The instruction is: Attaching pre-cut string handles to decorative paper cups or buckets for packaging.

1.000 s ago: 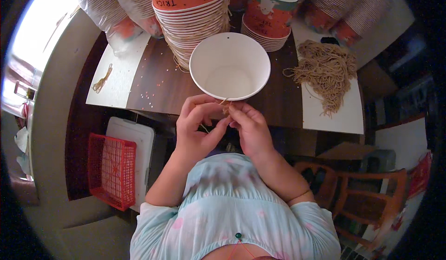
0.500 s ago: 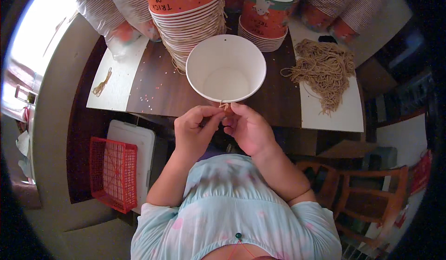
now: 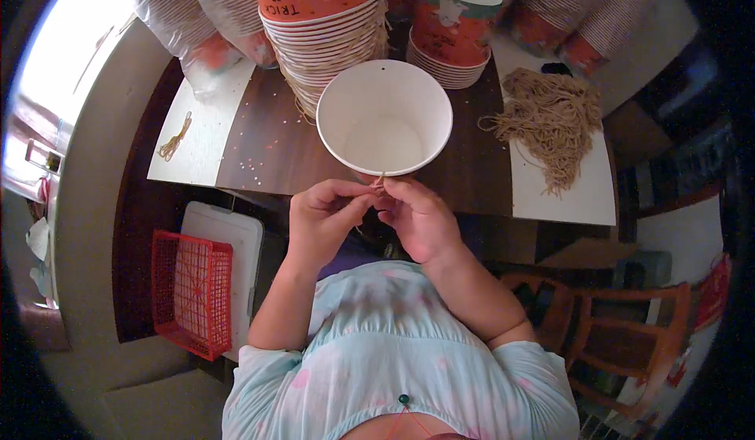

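A white-lined paper bucket [image 3: 384,121] stands at the table's front edge, its open mouth facing up toward me. A thin tan cord [image 3: 381,181] shows at the near rim, and my fingers pinch it there. My left hand [image 3: 324,218] holds the cord between thumb and forefinger. Close beside it, my right hand [image 3: 423,221] is closed on the same cord, thumb uppermost against the rim. The fingertips hide most of the cord and whether it is knotted.
A tall stack of orange buckets [image 3: 324,55] with cords rises behind, and a shorter stack [image 3: 454,27] to its right. Tan cords lie heaped [image 3: 554,117] at right; a small cord bundle [image 3: 174,141] lies left. A red basket [image 3: 193,294] is below left, a wooden chair [image 3: 629,326] below right.
Both hands still work at the near rim. The left hand has shifted slightly left and the cord now stands up at the rim between the fingertips. The bucket has barely moved.
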Demonstrator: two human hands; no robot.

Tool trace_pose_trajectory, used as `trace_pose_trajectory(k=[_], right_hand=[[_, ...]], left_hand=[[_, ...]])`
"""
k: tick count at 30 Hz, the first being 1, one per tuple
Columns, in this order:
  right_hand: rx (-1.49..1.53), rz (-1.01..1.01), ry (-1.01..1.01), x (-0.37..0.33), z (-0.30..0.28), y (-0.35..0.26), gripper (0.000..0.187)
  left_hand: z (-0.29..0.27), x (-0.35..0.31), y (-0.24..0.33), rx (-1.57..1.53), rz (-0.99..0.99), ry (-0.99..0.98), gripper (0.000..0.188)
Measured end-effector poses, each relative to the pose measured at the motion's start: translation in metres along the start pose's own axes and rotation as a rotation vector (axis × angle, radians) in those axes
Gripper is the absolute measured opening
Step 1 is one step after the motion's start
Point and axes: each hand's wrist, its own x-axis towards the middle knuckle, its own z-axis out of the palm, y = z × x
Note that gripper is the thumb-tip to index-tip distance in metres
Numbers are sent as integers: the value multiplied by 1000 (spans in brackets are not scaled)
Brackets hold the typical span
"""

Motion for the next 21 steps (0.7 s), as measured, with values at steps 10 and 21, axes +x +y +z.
trace_pose_trajectory(k=[10, 21], right_hand=[[-193, -73, 58, -4, -6, -17, 22], [-1359, -1035, 220, -19, -5, -33, 16]], left_hand=[[1, 1, -1, -21, 60, 52, 10], [0, 2, -2, -15, 57, 35, 10]])
